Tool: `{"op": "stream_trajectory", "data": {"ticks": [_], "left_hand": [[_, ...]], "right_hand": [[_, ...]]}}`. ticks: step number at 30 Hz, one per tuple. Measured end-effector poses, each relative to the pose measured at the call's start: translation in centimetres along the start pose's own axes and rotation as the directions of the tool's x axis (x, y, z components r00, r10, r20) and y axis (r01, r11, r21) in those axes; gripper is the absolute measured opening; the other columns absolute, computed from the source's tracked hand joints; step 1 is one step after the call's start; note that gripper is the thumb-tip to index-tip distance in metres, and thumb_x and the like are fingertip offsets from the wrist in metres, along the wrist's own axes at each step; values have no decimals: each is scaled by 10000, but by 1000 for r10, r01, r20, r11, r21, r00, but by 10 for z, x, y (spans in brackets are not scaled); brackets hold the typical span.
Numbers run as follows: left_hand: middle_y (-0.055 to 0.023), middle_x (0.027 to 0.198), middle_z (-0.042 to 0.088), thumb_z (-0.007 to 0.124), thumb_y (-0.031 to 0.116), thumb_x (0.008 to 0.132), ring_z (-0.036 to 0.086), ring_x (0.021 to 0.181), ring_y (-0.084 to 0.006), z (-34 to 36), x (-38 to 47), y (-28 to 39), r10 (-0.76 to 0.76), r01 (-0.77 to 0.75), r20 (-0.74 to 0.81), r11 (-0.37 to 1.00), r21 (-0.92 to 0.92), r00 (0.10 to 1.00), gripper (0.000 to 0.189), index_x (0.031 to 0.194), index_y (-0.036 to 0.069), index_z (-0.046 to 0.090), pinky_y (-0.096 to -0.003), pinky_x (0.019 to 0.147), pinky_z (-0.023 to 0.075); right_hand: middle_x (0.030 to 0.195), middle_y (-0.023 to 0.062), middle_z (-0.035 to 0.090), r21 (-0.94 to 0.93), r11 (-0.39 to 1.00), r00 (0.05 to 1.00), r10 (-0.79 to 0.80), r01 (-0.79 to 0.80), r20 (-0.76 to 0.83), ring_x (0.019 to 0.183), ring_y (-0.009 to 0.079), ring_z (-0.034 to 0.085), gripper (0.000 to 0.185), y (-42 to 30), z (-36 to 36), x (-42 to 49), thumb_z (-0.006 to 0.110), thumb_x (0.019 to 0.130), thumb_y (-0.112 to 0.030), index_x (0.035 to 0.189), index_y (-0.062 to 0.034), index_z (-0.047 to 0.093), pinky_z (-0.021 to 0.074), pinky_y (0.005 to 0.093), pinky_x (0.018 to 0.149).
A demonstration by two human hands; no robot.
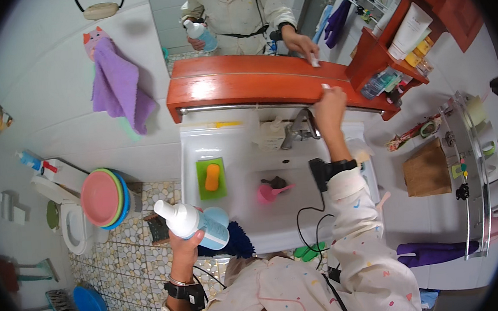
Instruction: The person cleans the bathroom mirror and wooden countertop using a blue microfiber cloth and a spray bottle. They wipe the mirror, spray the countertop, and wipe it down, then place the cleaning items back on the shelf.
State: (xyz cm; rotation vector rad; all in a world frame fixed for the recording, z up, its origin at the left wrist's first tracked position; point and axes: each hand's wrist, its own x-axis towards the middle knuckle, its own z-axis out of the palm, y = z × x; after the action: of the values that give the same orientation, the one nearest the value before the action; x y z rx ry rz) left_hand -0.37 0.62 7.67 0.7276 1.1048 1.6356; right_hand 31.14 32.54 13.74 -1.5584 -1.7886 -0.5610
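Observation:
My left hand (186, 243) is closed around a blue pump bottle (213, 233) with a white pump head, held tilted at the left front of the washbasin. My right hand (332, 105) reaches over the faucet (302, 129) to the reddish wooden shelf (252, 83) under the mirror, with a small white object (325, 86) between its fingertips; what it is I cannot tell. In the mirror (231, 38) both hands show again. A pink scoop (267, 194) lies in the white washbasin (245, 217), beside a dark object. An orange sponge (212, 177) rests on a green cloth (204, 194) at the left.
Right of the shelf, a wooden rack (399, 62) holds tubes and bottles. A purple towel (118, 80) hangs at the left wall. Stacked basins (99, 198) stand near the toilet (74, 228). A dark blue fluffy cloth (240, 244) hangs over the washbasin's front edge. Cables run from my wrists.

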Motion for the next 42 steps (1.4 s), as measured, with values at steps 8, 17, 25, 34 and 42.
{"op": "stream_trajectory", "data": {"ticks": [8,17,25,34,42], "left_hand": [[-99,1122,596,833,269,666,577,1016,-194,-15,-5,21,37,-36,-20,999,26,999,701,1225,31,484,-335,895,468],[-116,1158,570,827,246,673,552,1062,-222,-38,7,10,-47,48,9,999,-8,999,751,1279,36,436,-365,932,445],[-114,1151,561,789,261,709,544,1034,-209,-48,8,14,-21,22,29,1000,-7,999,695,1270,38,443,-339,909,438],[-118,1144,558,800,310,693,539,1037,-216,-21,25,14,-11,9,32,998,56,999,707,1246,39,454,-345,905,440],[-117,1126,562,809,293,683,544,1069,-234,27,20,-3,-18,14,68,998,53,998,731,1260,48,434,-374,936,445]], "right_hand": [[869,166,619,326,905,938,-325,272,119,827,345,597,133,-275,42,22,612,759,-48,881,-8,646,457,453,781],[879,180,588,401,853,942,-320,335,-106,883,347,548,78,-110,40,32,565,784,-46,799,-17,637,444,460,757],[873,189,604,-148,975,986,164,-166,-22,870,366,573,119,79,-5,27,613,736,-12,802,0,711,463,463,790],[929,181,628,-292,956,999,41,-34,21,920,348,604,146,70,4,57,560,807,-42,800,17,693,546,438,717],[864,172,663,134,978,985,-165,157,53,836,352,620,125,93,-5,48,590,788,-18,767,-19,712,532,428,743]]}}
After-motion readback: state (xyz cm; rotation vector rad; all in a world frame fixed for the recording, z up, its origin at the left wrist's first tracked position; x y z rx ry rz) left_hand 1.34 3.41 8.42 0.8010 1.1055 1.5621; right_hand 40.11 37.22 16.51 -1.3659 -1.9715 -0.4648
